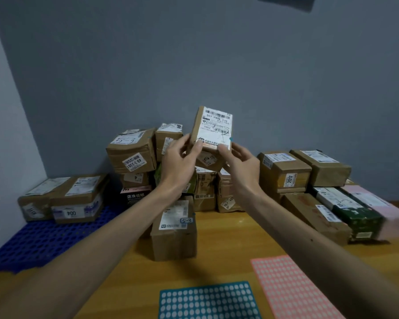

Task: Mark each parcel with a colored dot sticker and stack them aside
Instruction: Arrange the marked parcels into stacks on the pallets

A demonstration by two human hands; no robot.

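Above pile point(131, 153), left hand point(179, 157), right hand point(241, 163) pinch parcel point(213, 127) by bottom corners

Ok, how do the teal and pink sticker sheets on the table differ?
The teal sheet is blue-green, the pink sheet pale pink. The teal sheet lies nearly square to the camera; the pink sheet is slanted. The teal sheet sits centre, the pink sheet to its right. Both lie flat on the table, covered in rows of dots.
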